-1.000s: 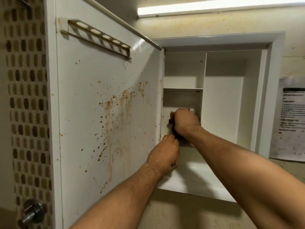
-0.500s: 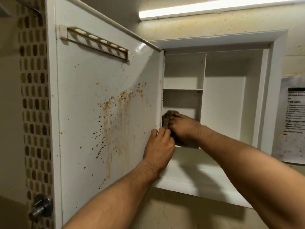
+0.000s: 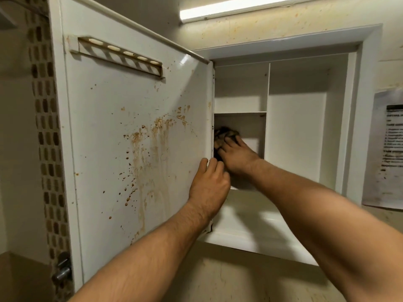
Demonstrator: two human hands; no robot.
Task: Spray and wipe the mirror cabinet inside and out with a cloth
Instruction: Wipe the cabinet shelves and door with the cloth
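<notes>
Wall-mounted white cabinet (image 3: 368, 105) under a strip light (image 3: 239, 7); door (image 3: 104, 131) swung open to the left, inner face streaked with brown stains (image 3: 152, 144). Three compartments visible: upper-left, lower-left, tall right. Lower-left one contains a dark bunched cloth (image 3: 224, 132) at its left wall, pressed there by the right hand (image 3: 236, 158), fingers spread over it. Left hand (image 3: 209, 188) grips the door's hinged edge, just beside the right hand.
</notes>
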